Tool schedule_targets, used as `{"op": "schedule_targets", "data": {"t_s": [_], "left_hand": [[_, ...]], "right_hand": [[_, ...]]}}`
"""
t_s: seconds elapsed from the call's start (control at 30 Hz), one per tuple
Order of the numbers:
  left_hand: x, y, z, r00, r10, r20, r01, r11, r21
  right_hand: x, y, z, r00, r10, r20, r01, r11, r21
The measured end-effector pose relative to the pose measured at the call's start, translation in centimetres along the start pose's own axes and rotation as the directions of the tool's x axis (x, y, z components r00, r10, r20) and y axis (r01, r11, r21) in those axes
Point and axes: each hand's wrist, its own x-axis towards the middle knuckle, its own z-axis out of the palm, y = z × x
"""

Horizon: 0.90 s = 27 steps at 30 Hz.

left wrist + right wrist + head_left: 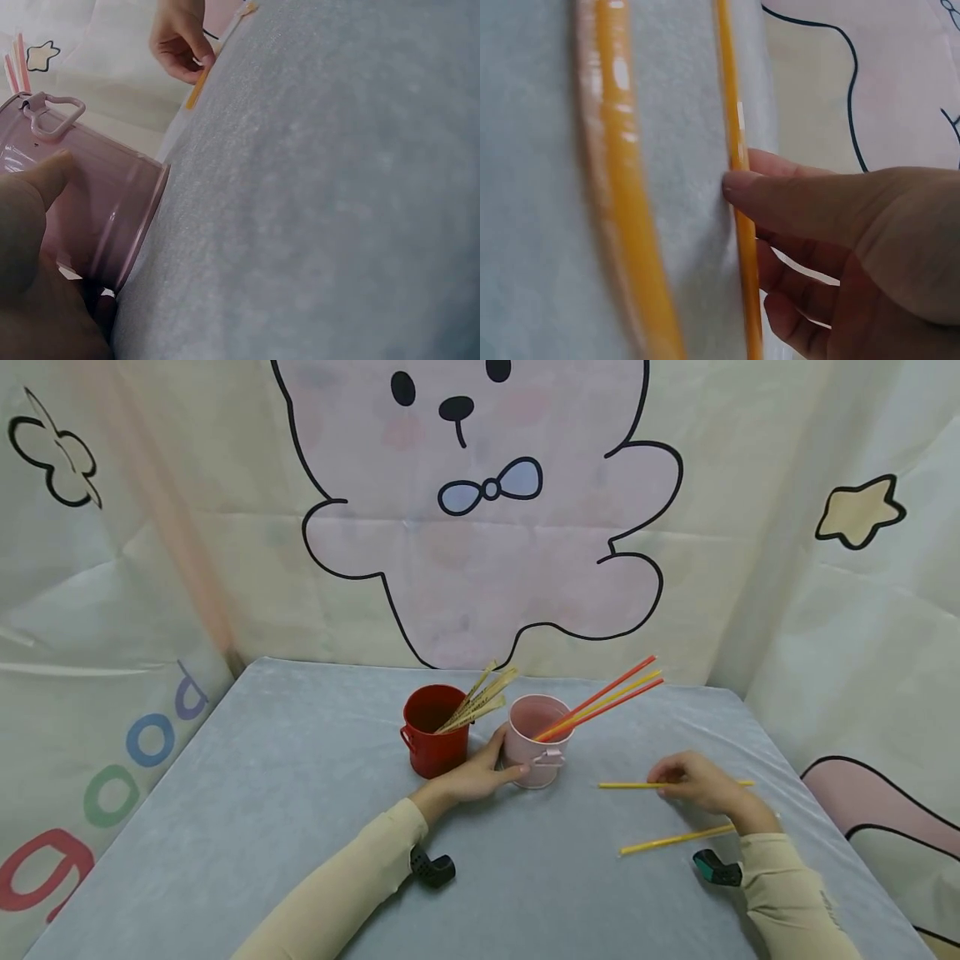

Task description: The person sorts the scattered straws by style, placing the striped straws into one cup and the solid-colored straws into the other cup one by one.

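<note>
My left hand [474,774] grips a small pink metal bucket [534,764] low on its side, the thumb across the front and the other fingers partly hidden behind it. Orange and yellow straws [611,697] lean out of this bucket to the right. Over at the right, my right hand [693,783] pinches a thin yellow straw [747,259] between thumb and fingers. A second yellow straw [667,842] lies on the cloth nearer to me, large and close in the right wrist view.
Left of the pink bucket stands a red bucket [437,753] holding several pale patterned strips [480,700]. Light blue cloth [300,760] covers the table. Printed curtains [750,568] rise behind it and at both sides.
</note>
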Motion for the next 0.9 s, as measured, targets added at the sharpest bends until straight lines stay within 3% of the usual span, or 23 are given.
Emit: {"op": "schedule_targets", "data": {"t_s": [0.17, 0.27, 0.43, 0.9], "left_hand": [[0.0, 0.1, -0.1, 1.0, -0.003, 0.0, 0.003, 1.0, 0.008], [0.0, 0.1, -0.1, 1.0, -0.005, -0.003, 0.005, 1.0, 0.021], [0.1, 0.1, 0.0, 1.0, -0.001, -0.002, 0.001, 1.0, 0.022], [0.1, 0.0, -0.2, 1.0, 0.006, 0.004, -0.006, 1.0, 0.014]], "right_hand": [[0.3, -0.6, 0.2, 0.997, 0.074, -0.015, -0.075, 0.996, -0.047], [0.3, -0.9, 0.1, 0.997, 0.074, -0.029, -0.076, 0.995, -0.067], [0.1, -1.7, -0.5, 0.996, 0.02, -0.087, -0.027, 0.997, -0.077], [-0.7, -5.6, -2.2, 0.974, -0.077, -0.214, 0.106, 0.987, 0.125]]}}
